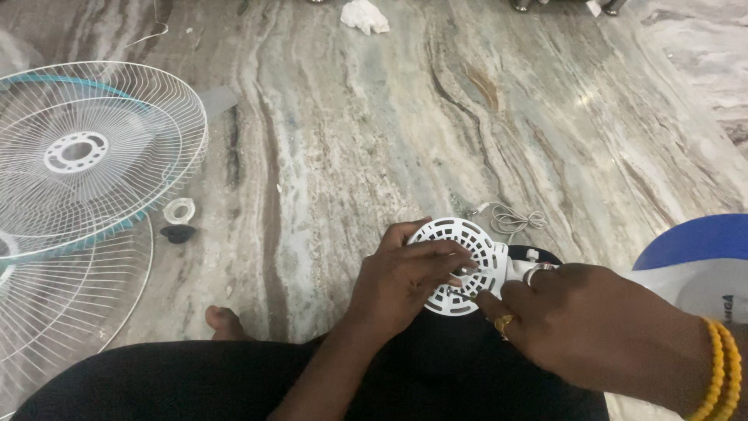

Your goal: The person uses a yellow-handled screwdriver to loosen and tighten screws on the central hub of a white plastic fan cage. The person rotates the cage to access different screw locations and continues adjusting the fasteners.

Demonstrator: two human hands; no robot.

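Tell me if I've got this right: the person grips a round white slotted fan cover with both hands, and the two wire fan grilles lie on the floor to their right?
Not quite. The wire fan grilles lie on the marble floor to the person's left, as the head view shows. The rest holds: the left hand and right hand both grip the round white slotted cover.

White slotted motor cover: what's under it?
Under the white slotted motor cover, a dark rounded part shows at its right edge, over the black-clad lap. The left hand and right hand cover the rest.
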